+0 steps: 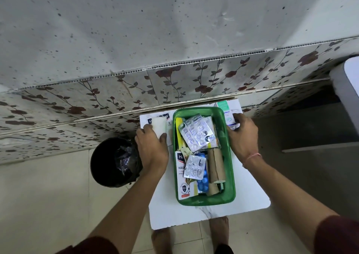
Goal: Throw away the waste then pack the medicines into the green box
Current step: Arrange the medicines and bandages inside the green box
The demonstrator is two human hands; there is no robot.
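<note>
Left hand (152,146) on white packet (159,125), right hand (242,137) on carton (225,111)

A big grey-white wall with many small dark spots (155,24) is filling the top of the view. Under it, a band of pale tiles with dark red flowers and thin leafy stems (194,78) is running from side to side. The plain cream tiled floor (44,205) is lying below, looking bright on the left and shadowy on the right. A small white tabletop with rounded corners (248,191) is standing on the floor, its far edge close to the flower tiles. A white piece of furniture (347,98) is peeking in at the right edge.
</note>
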